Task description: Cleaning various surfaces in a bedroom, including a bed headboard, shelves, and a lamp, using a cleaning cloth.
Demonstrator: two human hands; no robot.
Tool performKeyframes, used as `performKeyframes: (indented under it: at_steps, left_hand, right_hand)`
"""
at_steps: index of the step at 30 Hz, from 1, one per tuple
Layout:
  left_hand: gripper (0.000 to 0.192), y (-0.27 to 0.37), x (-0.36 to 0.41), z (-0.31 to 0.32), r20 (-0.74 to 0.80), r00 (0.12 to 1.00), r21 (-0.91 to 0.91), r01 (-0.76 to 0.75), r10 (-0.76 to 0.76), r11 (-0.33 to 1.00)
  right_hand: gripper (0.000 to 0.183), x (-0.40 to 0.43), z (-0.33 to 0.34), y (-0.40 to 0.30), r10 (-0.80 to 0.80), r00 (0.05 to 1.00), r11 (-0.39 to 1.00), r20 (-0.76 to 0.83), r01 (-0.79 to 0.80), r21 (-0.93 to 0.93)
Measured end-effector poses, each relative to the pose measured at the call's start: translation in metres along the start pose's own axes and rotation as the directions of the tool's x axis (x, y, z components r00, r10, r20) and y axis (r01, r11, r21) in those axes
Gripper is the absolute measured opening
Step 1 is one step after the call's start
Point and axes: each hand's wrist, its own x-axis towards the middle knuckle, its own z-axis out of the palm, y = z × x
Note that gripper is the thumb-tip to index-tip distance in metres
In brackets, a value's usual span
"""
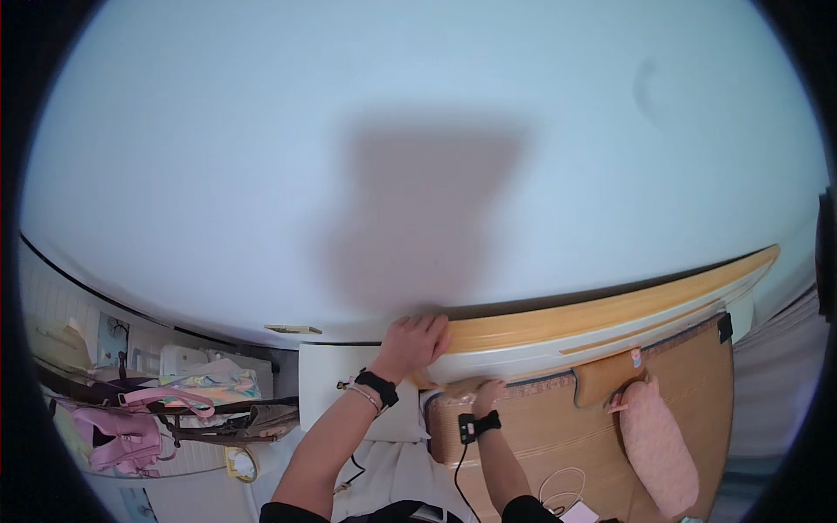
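My left hand [413,345] rests on the near end of a bed headboard [562,333], its fingers curled over the wooden top rail. The headboard is white with pale wood trim and stands close to a plain wall. Lower down, my right hand [489,396] is at the edge of the mattress against the headboard's foot. A blurred tan thing [461,387] lies beside its fingers, and whether they grip it is unclear. The bed bears a tan woven mat [543,418]. Each wrist wears a black band; a black cable [459,480] hangs from the right one.
A long pink plush cushion [657,451] and a brown mat pillow [605,379] lie on the bed. A white cable [563,487] coils near a pale flat box [580,514]. Left are a white bedside cabinet [327,382], a pink backpack [124,441] and a wall switch [293,329].
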Motion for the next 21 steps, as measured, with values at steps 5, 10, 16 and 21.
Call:
performKeyframes:
  at_steps: [5, 10, 16, 21]
  left_hand:
    - [0.013, -0.028, -0.031, -0.015, 0.006, 0.998, 0.068, 0.06, -0.061, 0.996]
    - [0.01, -0.023, -0.025, -0.021, -0.009, 0.998, 0.067, 0.07, -0.07, 0.995]
    - [0.017, -0.013, -0.026, -0.007, -0.081, 0.995, 0.104, 0.063, -0.055, 0.993]
    - [0.016, -0.005, -0.023, -0.012, -0.204, 0.978, 0.105, 0.071, -0.048, 0.992]
  right_hand:
    - [0.024, -0.174, 0.116, -0.007, -0.125, 0.964, 0.652, 0.236, 0.259, -0.712]
    - [0.018, -0.242, 0.179, -0.081, -0.058, 0.793, 0.651, 0.607, 0.491, -0.579]
    - [0.016, -0.237, 0.146, -0.114, -0.384, 0.62, 0.329, 0.684, 0.784, -0.526]
    - [0.02, -0.238, 0.092, -0.124, -0.367, 0.837, 0.767, 0.406, 0.52, -0.377]
